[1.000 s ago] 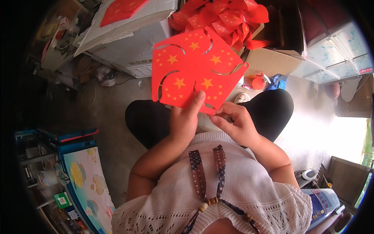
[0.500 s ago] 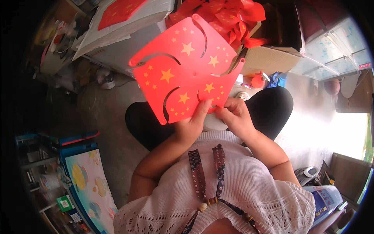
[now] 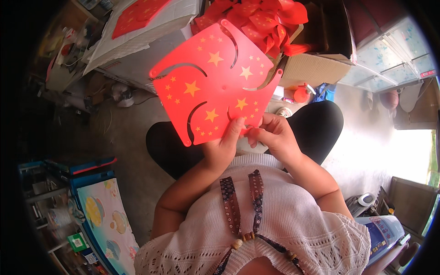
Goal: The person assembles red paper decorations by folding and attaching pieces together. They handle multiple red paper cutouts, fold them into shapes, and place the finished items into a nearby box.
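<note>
A flat red pinwheel sheet (image 3: pixel 215 87) with yellow stars and curved slits is held up over my lap, tilted like a diamond. My left hand (image 3: pixel 222 142) grips its lower edge, thumb on top and the other fingers hidden underneath. At the bottom corner beside that thumb, my right hand (image 3: pixel 273 134) pinches the sheet's edge between thumb and fingers. The sheet's other corners are flat, each with a small hole at its tip.
Ahead, a heap of red pinwheel pieces (image 3: pixel 256 25) fills an open cardboard box (image 3: pixel 316 66). Another red sheet (image 3: pixel 137 17) lies on a white-covered box (image 3: pixel 172 27) at far left. A red bottle (image 3: pixel 301 94) stands on the floor beyond my right knee.
The pinwheel sheet has shifted slightly left. My right thumb and fingers have slid left along its bottom corner, closer to my left thumb.
</note>
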The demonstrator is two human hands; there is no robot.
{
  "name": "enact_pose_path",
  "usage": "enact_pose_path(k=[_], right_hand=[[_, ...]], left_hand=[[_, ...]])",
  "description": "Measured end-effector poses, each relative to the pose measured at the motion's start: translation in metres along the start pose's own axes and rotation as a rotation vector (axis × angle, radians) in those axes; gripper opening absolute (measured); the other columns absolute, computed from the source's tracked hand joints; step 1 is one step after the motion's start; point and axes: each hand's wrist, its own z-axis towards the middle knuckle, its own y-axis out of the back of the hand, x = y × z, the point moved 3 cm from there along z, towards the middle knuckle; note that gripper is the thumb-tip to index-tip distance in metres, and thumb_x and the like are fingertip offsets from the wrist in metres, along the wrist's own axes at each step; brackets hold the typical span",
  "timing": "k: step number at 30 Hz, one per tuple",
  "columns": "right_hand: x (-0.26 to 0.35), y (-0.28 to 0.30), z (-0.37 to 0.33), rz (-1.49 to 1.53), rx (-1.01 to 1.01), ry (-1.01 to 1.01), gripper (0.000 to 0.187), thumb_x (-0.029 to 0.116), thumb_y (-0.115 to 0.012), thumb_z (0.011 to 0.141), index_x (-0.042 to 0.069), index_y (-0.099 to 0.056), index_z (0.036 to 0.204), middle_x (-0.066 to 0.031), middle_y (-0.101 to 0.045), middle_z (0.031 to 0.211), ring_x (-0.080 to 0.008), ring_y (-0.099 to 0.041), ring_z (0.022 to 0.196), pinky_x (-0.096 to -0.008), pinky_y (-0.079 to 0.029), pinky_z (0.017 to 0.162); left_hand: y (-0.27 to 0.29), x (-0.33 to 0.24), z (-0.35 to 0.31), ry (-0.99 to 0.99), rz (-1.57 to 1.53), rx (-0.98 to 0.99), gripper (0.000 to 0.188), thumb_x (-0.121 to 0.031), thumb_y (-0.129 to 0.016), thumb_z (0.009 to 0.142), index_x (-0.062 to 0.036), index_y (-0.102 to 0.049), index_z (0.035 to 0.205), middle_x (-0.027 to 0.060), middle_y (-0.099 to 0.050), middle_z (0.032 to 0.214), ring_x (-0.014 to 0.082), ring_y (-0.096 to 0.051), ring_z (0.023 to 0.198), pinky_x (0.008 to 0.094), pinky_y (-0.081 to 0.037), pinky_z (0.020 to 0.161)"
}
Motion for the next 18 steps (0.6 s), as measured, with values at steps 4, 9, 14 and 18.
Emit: enact_pose_path(k=[4, 9, 14, 18], right_hand=[[-0.004, 0.002, 0.001, 0.015, -0.014, -0.015, 0.016, 0.0, -0.059, 0.088, -0.005, -0.067, 0.101, -0.0091, -0.071, 0.088, -0.0113, -0.062, 0.07, -0.0249, -0.05, 0.067], [-0.009, 0.002, -0.002, 0.23, 0.011, -0.116, 0.011, 0.007, -0.061, 0.094, -0.003, -0.065, 0.098, -0.0094, -0.07, 0.086, -0.0144, -0.065, 0.074, -0.0271, -0.053, 0.071], [-0.018, 0.004, -0.002, 0.392, 0.002, -0.139, 0.01, 0.009, -0.06, 0.097, 0.0, -0.063, 0.099, -0.0103, -0.07, 0.088, -0.0156, -0.065, 0.078, -0.0271, -0.053, 0.076], [-0.024, 0.003, -0.002, 0.425, -0.038, -0.136, 0.01, 0.009, -0.06, 0.097, 0.0, -0.063, 0.099, -0.0107, -0.07, 0.09, -0.0164, -0.065, 0.08, -0.0284, -0.053, 0.078]], left_hand=[[-0.001, -0.005, -0.001, -0.07, 0.055, 0.056, 0.017, -0.004, -0.057, 0.099, 0.0027, -0.054, 0.114, 0.0032, -0.061, 0.095, 0.0095, -0.056, 0.077, 0.0232, -0.047, 0.071], [0.001, -0.001, 0.001, -0.178, 0.097, 0.035, 0.018, -0.004, -0.056, 0.1, 0.0032, -0.054, 0.116, 0.0053, -0.064, 0.101, 0.0122, -0.061, 0.084, 0.0259, -0.05, 0.076], [0.002, 0.005, -0.006, -0.044, 0.05, -0.022, 0.018, -0.005, -0.055, 0.1, 0.0037, -0.056, 0.115, 0.0071, -0.066, 0.102, 0.014, -0.064, 0.086, 0.0278, -0.052, 0.079], [0.004, 0.011, -0.009, -0.022, 0.1, -0.023, 0.016, -0.005, -0.054, 0.101, 0.0041, -0.056, 0.114, 0.0076, -0.067, 0.1, 0.0142, -0.064, 0.086, 0.0284, -0.052, 0.08]])
